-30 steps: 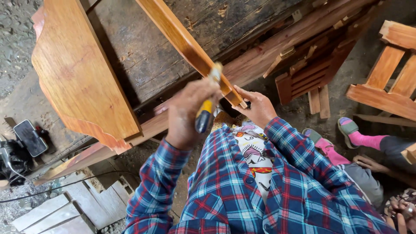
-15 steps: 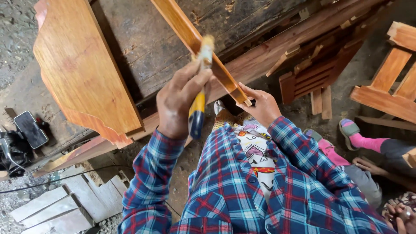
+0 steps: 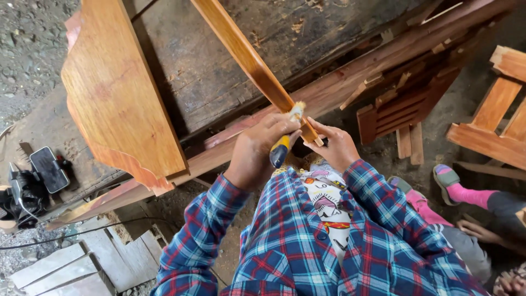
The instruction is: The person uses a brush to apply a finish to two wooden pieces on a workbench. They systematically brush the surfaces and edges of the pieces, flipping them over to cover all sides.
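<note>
Right at the slat's [image 3: 249, 57] near end, your left hand [image 3: 257, 151] has its fingers wrapped tight round a yellow-handled brush [image 3: 285, 140]. Your right hand [image 3: 335, 145] pinches the slat's end from the other side.

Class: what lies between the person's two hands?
In the head view, the wooden slat's near end lies between the left hand and right hand.

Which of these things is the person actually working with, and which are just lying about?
In use:
left hand gripping the yellow-handled brush
right hand steadying the varnished wooden slat

Lying about:
shaped wooden panel
slatted wooden frame
black device
grey planks
</note>
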